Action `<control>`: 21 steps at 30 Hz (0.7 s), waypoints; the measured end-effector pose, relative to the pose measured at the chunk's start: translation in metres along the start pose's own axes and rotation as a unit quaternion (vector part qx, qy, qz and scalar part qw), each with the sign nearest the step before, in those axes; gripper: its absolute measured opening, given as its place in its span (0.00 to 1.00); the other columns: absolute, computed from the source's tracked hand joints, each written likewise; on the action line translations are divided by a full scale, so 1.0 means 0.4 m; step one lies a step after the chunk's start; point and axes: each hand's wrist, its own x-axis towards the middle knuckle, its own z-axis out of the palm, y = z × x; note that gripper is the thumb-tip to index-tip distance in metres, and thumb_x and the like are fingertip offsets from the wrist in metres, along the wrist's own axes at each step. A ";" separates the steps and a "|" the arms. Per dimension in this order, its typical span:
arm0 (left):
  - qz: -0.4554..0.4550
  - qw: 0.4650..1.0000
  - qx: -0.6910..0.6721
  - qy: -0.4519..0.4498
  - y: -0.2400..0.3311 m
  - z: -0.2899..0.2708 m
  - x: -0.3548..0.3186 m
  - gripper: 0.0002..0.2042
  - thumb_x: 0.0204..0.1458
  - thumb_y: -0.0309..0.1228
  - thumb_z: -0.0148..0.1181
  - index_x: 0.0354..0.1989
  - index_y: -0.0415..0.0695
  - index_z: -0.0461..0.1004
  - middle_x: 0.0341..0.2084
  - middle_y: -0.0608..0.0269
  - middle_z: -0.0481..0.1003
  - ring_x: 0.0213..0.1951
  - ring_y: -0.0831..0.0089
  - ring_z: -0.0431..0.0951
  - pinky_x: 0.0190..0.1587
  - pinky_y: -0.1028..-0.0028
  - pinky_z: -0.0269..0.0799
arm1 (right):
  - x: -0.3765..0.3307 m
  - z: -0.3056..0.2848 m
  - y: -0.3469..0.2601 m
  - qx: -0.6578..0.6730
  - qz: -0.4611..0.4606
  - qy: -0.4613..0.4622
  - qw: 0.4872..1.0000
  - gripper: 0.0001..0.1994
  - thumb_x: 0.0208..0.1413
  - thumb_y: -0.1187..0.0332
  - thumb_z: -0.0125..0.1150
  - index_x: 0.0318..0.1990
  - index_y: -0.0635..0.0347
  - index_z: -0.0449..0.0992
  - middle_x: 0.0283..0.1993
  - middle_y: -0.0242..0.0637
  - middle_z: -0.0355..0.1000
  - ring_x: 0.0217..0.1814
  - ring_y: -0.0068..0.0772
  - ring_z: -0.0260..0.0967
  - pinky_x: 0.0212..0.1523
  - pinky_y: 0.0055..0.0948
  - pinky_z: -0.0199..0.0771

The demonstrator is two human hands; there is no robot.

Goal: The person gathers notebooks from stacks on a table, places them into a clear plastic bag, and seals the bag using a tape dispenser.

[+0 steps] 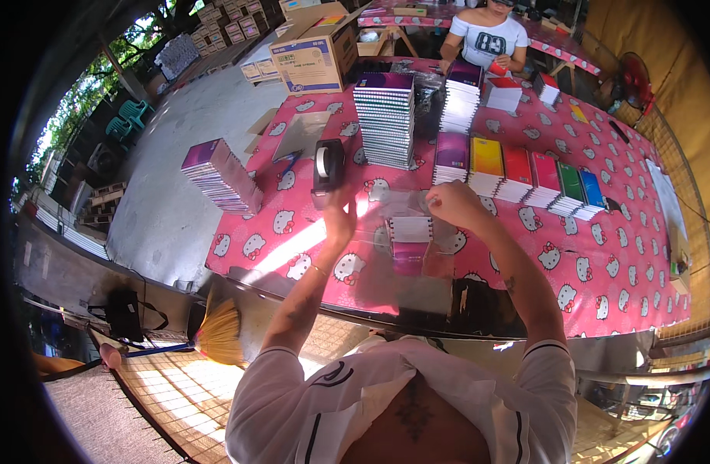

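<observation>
Your left hand (341, 218) and right hand (450, 203) each pinch a top corner of the clear plastic sheet (386, 207), stretched sideways between them above the small notebook bundle (410, 241), nearer your right hand.

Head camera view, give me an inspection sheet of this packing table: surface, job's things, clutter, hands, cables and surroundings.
Surface: table under a pink cartoon-cat print cloth, sunlit patch near the left hand.
Job's things: clear plastic wrap sheet stretched between both hands above a small spiral-bound notebook bundle.
Clutter: black tape dispenser; tall notebook stack; row of coloured notebook piles; leaning purple notebook stack; cardboard box.
Hands: left hand and right hand both raised, gripping the wrap.
Cables: nothing seen.
Surroundings: another person at the far end; red fan; straw broom; concrete floor.
</observation>
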 end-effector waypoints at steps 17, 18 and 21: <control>-0.154 0.949 0.256 -0.097 -0.269 -0.165 0.093 0.10 0.54 0.30 0.53 0.36 0.43 0.81 0.29 0.40 0.80 0.34 0.46 0.83 0.38 0.53 0.79 | -0.080 0.140 -0.286 -0.080 -0.108 0.172 0.976 0.16 0.50 0.54 0.67 0.43 0.51 0.81 0.39 0.31 0.78 0.46 0.37 0.75 0.51 0.41 0.65; -0.116 0.928 0.326 -0.138 -0.211 -0.177 0.109 0.13 0.54 0.30 0.50 0.37 0.42 0.82 0.31 0.38 0.79 0.35 0.42 0.82 0.39 0.52 0.79 | -0.089 0.142 -0.281 -0.077 -0.088 0.168 0.979 0.16 0.50 0.54 0.67 0.43 0.51 0.82 0.39 0.31 0.78 0.46 0.37 0.75 0.52 0.41 0.65; -0.100 0.974 0.067 -0.191 -0.109 -0.228 0.089 0.08 0.54 0.26 0.57 0.39 0.40 0.80 0.30 0.52 0.82 0.34 0.58 0.84 0.38 0.63 0.79 | -0.090 0.136 -0.284 -0.074 -0.064 0.175 0.980 0.17 0.49 0.53 0.68 0.43 0.51 0.82 0.38 0.31 0.78 0.45 0.37 0.75 0.52 0.41 0.64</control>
